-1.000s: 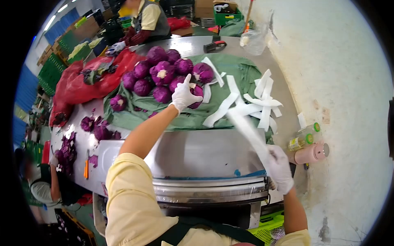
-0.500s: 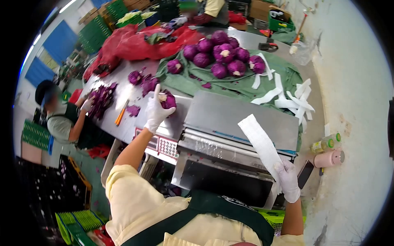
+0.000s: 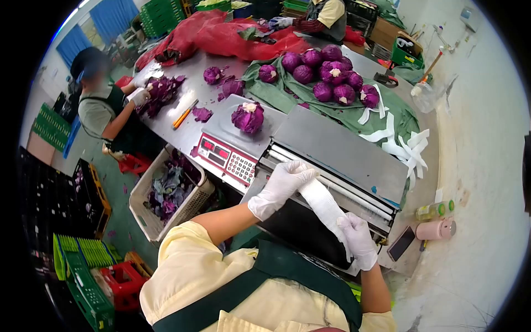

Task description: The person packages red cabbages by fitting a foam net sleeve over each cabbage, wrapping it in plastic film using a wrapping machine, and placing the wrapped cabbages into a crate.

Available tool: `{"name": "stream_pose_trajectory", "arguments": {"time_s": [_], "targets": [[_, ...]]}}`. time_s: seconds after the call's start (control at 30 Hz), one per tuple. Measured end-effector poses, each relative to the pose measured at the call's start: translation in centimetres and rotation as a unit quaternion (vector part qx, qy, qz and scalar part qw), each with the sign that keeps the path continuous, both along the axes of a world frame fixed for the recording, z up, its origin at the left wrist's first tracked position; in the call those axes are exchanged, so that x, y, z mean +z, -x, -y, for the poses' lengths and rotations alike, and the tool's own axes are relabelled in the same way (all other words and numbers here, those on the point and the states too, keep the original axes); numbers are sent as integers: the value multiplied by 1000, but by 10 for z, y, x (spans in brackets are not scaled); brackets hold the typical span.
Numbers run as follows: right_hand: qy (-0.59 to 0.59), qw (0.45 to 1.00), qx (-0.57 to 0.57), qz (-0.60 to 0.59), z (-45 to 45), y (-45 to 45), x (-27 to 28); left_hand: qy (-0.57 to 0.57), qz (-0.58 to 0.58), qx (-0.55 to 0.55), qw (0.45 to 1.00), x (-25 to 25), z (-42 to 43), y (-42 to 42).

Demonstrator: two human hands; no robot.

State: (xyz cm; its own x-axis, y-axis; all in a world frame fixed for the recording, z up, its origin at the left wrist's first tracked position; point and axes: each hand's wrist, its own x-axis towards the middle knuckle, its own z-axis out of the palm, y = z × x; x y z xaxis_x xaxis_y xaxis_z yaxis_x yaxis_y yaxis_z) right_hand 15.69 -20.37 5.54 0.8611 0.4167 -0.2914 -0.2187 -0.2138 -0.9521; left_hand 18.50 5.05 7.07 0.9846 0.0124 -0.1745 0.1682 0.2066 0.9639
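Since the earlier frame, one round purple cabbage with a pale cut stem [image 3: 247, 119] has gone from the white-gloved left hand [image 3: 281, 187] onto the silver, red-panelled scale [image 3: 221, 117], and that hand has crossed to the long, soft white strip [image 3: 323, 207]. From the head view, its fingers pinch the strip's upper end; the white-gloved right hand [image 3: 359, 241] closes on the lower part. I'd hold the slightly bowed strip flat and lightly taut, fingertips at the edges, to avoid twists.

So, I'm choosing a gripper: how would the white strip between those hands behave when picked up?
The white strip likely bends easily, since it curves between the left hand and right hand. Looking thin, it is probably light for its length.
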Motion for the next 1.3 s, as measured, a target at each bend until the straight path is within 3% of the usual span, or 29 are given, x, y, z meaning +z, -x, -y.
{"name": "stream_pose_trajectory", "arguments": {"time_s": [0.03,0.1,0.17,0.2,0.27,0.33,0.37,0.43,0.47,0.5,0.57,0.6,0.67,0.77,0.8,0.83,0.87,0.9,0.97,1.0,1.03,1.07,1.1,1.17,1.23,1.3], "targets": [[4,1000,7,-17,2,2,1,26,-47,20,998,-2,6,4],[11,999,23,-34,7,6,9,69,-17,47,996,-2,11,11],[-244,938,21,-245,18,8,24,96,24,153,983,0,16,17],[-303,927,22,-219,22,2,2,123,10,152,981,-10,16,18],[-196,974,25,-112,11,-21,-17,173,30,138,975,-12,27,28],[-147,986,-43,65,-27,-16,-21,184,33,114,976,-10,40,36],[-128,983,-56,121,-42,-16,-21,170,9,116,979,-5,46,42],[-278,957,-61,61,-67,-15,-26,-3,144,168,975,-23,58,40],[-314,947,-68,30,-80,-12,-18,-8,143,202,969,-26,58,39],[-347,935,-75,0,-90,-10,-11,-151,207,244,935,-35,53,35],[-343,937,-63,-2,-99,-14,-24,-243,308,319,863,-28,40,33],[-343,938,-56,-2,-104,-18,-30,-240,307,321,863,-30,31,32],[-340,938,-67,-10,-118,-25,-32,-115,195,246,942,-29,9,28],[-285,951,-112,-34,-144,-42,-24,65,123,231,963,-39,-24,7],[-201,972,-90,80,-148,-53,-29,263,39,183,947,-44,-29,0],[-111,973,-67,191,-151,-65,-33,337,-39,45,940,-18,-55,11],[-313,946,-50,-73,-156,-81,-16,322,-47,-55,944,-13,-74,15],[-287,948,-112,-79,-173,-84,7,305,-52,-157,938,-11,-90,17],[-283,954,-59,-82,-188,-108,28,166,-113,-242,949,-14,-119,18],[-108,994,1,-3,-199,-117,41,109,-105,-214,965,-35,-136,14],[73,993,62,72,-213,-125,52,51,-95,-183,977,-57,-149,6],[165,966,162,118,-218,-133,45,104,-79,-57,990,-63,-155,-4],[287,903,222,231,-223,-141,38,156,-64,73,983,-69,-161,-14],[395,831,309,242,-242,-179,33,216,-119,217,945,-97,-169,-38],[436,808,184,351,-253,-237,3,144,-192,257,936,-103,-174,-59],[435,757,134,468,-303,-263,28,165,-171,274,932,-110,-182,-85]]}}
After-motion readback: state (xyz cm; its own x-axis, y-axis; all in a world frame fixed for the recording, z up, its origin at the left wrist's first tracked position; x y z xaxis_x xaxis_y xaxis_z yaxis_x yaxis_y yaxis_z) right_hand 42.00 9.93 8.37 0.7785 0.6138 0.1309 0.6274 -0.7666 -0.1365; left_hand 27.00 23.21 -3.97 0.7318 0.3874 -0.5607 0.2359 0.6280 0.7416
